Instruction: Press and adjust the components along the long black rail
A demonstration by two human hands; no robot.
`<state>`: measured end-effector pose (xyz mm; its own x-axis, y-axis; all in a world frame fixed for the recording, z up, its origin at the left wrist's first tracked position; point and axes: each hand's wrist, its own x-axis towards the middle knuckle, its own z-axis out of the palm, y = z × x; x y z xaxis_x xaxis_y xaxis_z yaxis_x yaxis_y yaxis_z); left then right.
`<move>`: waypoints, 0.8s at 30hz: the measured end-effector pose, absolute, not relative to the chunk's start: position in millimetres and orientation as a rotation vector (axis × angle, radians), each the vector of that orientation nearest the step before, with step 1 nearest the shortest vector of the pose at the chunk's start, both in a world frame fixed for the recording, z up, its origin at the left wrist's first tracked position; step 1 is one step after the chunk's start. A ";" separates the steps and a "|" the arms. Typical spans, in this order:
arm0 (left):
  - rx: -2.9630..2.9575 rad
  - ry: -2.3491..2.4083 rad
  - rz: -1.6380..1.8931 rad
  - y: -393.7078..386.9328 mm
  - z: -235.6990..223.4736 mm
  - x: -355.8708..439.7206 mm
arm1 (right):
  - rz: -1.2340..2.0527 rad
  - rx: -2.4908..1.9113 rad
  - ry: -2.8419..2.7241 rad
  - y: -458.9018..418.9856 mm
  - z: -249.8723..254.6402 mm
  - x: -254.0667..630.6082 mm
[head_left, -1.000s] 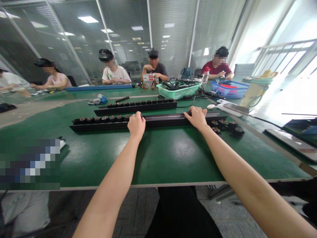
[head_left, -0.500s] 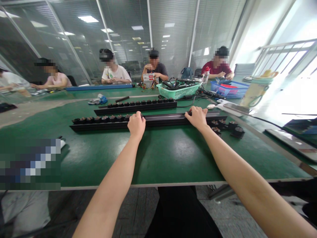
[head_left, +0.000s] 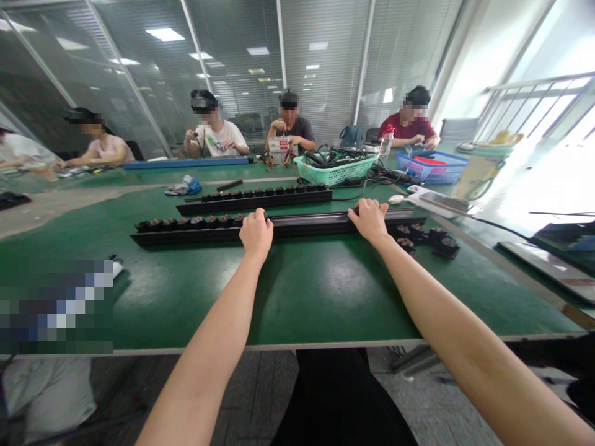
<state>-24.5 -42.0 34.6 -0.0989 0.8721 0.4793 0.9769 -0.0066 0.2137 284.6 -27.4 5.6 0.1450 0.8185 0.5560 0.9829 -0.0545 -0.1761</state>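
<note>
A long black rail [head_left: 307, 228] lies across the green table in front of me, with a row of small black round parts [head_left: 198, 222] seated in its left half. My left hand [head_left: 257, 236] is closed over the rail at the right end of that row, its fingertips partly hidden. Farther right, my right hand [head_left: 372, 218] pinches a small black part [head_left: 356, 211] at the rail's channel. Between my hands the channel shows bare. Several loose black parts [head_left: 436, 235] lie beyond my right hand, near the rail's right end.
Behind stands a second black rail [head_left: 255, 201] filled with similar parts. A green basket [head_left: 334, 173] of cables, a blue basket [head_left: 432, 167] and a blue-and-white glove [head_left: 186, 186] lie farther back. Several people sit across the table. A pitcher [head_left: 483, 173] stands at right.
My hands and the rail look almost still; my right hand may have shifted very slightly. Across the table, a person in a white shirt has raised one hand with a dark thing.
</note>
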 end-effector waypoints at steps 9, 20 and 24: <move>-1.964 -2.065 -0.745 -43.0 35.7 -24.8 | -0.434 -1.943 -1.714 -26.4 4.4 285.9; -1.971 -2.082 -0.735 -43.9 38.0 -23.4 | -0.438 -1.967 -1.725 -28.4 6.2 284.5; -1.968 -2.084 -0.738 -43.8 37.1 -23.4 | -0.447 -1.973 -1.724 -29.2 6.4 284.2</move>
<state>-23.4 -43.8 37.1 -0.1068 0.8835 0.4560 0.9737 0.0001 0.2279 284.2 -29.2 6.4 0.1534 0.8297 0.5367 0.9860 -0.0924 -0.1390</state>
